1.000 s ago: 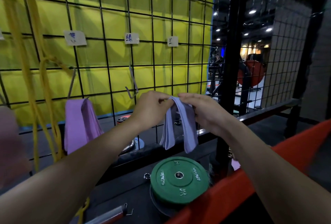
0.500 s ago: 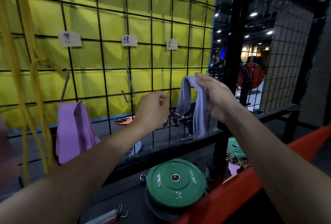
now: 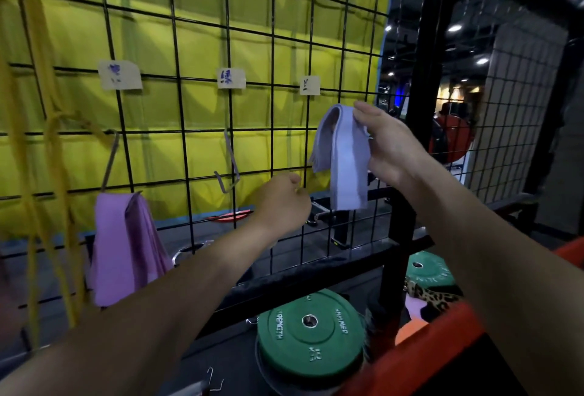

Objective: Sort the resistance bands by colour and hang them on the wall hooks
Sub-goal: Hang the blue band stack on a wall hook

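Note:
My right hand (image 3: pixel 387 145) holds a folded pale blue resistance band (image 3: pixel 343 155) up against the black wire grid (image 3: pixel 177 57), just below the right-hand paper label (image 3: pixel 309 85). My left hand (image 3: pixel 281 204) is lower and to the left of the band, its fingers curled shut at a grid wire; whether it pinches something I cannot tell. A purple band (image 3: pixel 123 247) hangs from the left metal hook (image 3: pixel 110 161). The middle hook (image 3: pixel 229 164) under the middle label (image 3: pixel 231 78) is bare. Yellow bands (image 3: pixel 47 142) hang at far left.
A green weight plate (image 3: pixel 311 332) lies below the grid, a second green plate (image 3: pixel 428 270) and a leopard-print strap (image 3: pixel 433 296) to its right. A black upright post (image 3: pixel 423 79) borders the grid. An orange edge (image 3: pixel 442 342) runs across the bottom right. A loose hook (image 3: pixel 211 380) lies low.
My right hand has lifted the pale blue band up and to the right, close to the grid. My left hand let go of the band and stayed lower, near the grid.

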